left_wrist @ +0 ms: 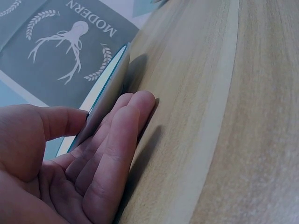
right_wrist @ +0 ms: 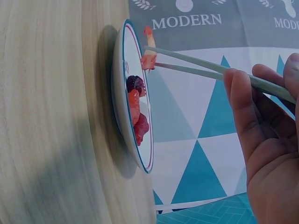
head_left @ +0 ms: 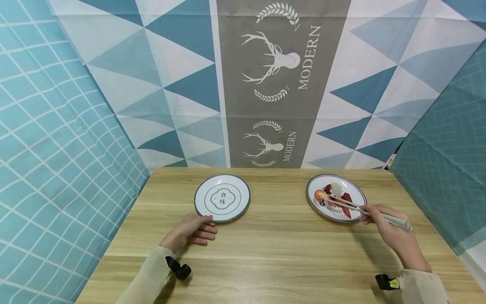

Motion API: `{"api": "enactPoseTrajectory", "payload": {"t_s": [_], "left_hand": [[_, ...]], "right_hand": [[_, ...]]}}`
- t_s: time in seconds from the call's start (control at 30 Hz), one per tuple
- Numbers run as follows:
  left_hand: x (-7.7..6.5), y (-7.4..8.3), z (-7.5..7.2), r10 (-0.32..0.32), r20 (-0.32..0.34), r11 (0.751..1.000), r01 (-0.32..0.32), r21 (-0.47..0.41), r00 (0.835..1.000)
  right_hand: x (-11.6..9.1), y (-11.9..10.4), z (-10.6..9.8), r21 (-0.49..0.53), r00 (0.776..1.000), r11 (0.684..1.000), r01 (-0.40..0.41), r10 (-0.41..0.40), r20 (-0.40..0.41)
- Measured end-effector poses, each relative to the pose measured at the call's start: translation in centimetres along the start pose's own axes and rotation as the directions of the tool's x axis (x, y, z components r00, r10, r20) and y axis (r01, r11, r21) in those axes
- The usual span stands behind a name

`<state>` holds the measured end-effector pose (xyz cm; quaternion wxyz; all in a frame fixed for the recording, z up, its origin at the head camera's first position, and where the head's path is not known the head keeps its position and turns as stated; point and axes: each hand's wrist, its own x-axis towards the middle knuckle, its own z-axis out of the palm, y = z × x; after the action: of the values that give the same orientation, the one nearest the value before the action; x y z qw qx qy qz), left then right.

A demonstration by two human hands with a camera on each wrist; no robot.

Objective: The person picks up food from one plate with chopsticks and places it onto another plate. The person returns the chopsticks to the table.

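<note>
My left hand is at the near edge of a white plate with a dark rim and printed characters. In the left wrist view the thumb lies on the rim, the fingers under it. My right hand holds pale green chopsticks over a second white plate. Their tips pinch an orange-and-white piece that looks like shrimp, raised above that plate in the right wrist view. Dark red pieces and a whitish piece lie on the right plate.
Both plates stand toward the back of a wooden table. A patterned cloth with deer prints hangs behind it, and blue sheets close off the sides. Black camera mounts sit on both wrists.
</note>
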<state>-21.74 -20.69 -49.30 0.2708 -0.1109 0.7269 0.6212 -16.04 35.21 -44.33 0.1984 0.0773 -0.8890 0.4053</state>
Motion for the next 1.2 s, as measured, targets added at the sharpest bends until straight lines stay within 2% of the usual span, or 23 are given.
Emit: {"api": "enactPoseTrajectory", "payload": {"t_s": [0.53, 0.9, 1.2], "left_hand": [[-0.1, 0.1, 0.0, 0.006, -0.002, 1.0, -0.006, 0.002, 1.0], [-0.1, 0.1, 0.0, 0.009, -0.009, 1.0, -0.009, 0.007, 1.0], [-0.1, 0.1, 0.0, 0.01, -0.005, 1.0, -0.01, -0.003, 1.0]], "right_hand": [[0.0, -0.5, 0.0, 0.041, 1.0, 0.999, -0.008, 0.009, -0.017], [0.3, -1.2, 0.0, -0.009, 0.999, 0.999, -0.049, 0.049, -0.011], [0.5, -1.8, 0.4, 0.031, 0.999, 0.999, -0.027, 0.027, -0.022]]}}
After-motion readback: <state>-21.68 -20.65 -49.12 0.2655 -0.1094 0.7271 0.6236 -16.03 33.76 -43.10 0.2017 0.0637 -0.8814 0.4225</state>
